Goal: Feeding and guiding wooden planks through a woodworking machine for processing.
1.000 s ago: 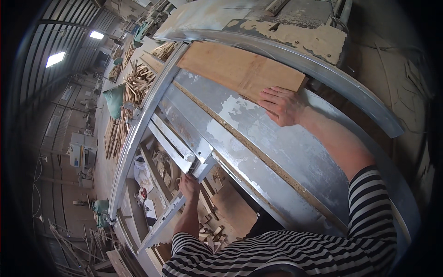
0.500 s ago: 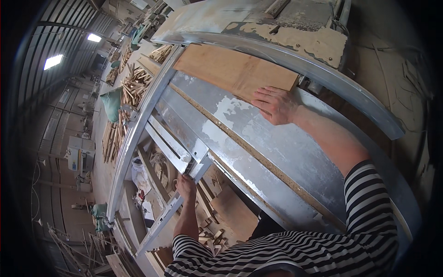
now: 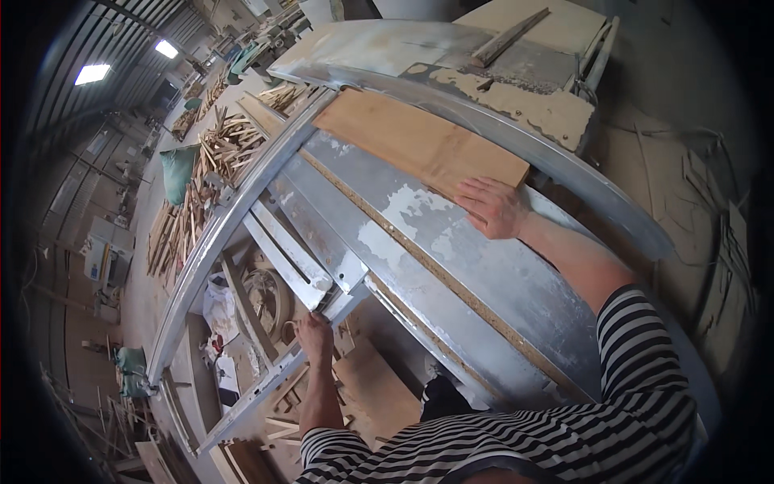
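A long flat wooden board point(image 3: 419, 141) lies along the far side of the grey metal saw table point(image 3: 476, 266), close to a long metal rail. My right hand point(image 3: 490, 208) grips the board's right end at its near edge, its fingers over the top and the thumb side low by the table. Lower left, my left hand point(image 3: 314, 335) is closed on the metal frame bar point(image 3: 270, 387), just below the end of a slotted metal arm point(image 3: 286, 254). Its fingertips are partly hidden by the bar.
A sawdust-lined slot point(image 3: 411, 248) runs the length of the table. Past the rail, a second worktop point(image 3: 516, 101) carries a loose wood strip point(image 3: 512, 36) and dust. Heaped wood offcuts point(image 3: 230, 141) lie on the floor at left; another board point(image 3: 375, 379) lies below the frame.
The view has tilted and shifted a little, so the table and frame sit differently in it. Both hands keep their places, the right on the board, the left on the frame bar.
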Motion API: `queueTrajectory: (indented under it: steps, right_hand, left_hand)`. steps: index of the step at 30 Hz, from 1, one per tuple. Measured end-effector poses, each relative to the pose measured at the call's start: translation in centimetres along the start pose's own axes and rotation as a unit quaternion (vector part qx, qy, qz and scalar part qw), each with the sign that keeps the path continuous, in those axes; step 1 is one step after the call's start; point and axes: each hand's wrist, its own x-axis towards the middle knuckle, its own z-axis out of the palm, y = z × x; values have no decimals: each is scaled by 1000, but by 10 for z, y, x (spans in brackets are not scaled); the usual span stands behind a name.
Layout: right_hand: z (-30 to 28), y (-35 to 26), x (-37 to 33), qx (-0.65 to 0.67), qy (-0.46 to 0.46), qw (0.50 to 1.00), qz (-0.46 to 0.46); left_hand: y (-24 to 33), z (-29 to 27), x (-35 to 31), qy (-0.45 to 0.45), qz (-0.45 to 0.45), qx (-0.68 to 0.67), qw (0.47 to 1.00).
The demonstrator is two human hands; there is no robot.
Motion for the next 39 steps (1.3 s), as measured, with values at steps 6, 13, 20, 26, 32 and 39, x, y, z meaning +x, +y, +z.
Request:
queueTrajectory:
  steps: [6, 13, 20, 26, 32, 39]
  right_hand:
    - [-1, 1, 4, -11, -9, 1000, 6]
    - [-5, 3, 7, -22, -12, 1000, 3]
    - [-3, 0, 10, -27, -23, 999, -12]
    - [-3, 4, 13, -22, -15, 1000, -4]
    - [-3, 8, 6, -28, -15, 999, 1]
    - [-3, 1, 13, -37, -13, 999, -13]
  left_hand:
    - [-1, 0, 3, 7, 10, 25, 1000]
    - [-4, 6, 3, 14, 29, 26, 999]
    - [-12, 3, 4, -7, 35, 8, 999]
    - [-23, 4, 10, -33, 62, -11, 997]
    - [-20, -35, 56, 122, 38, -167, 978]
    - [224, -20, 211, -153, 103, -483, 856]
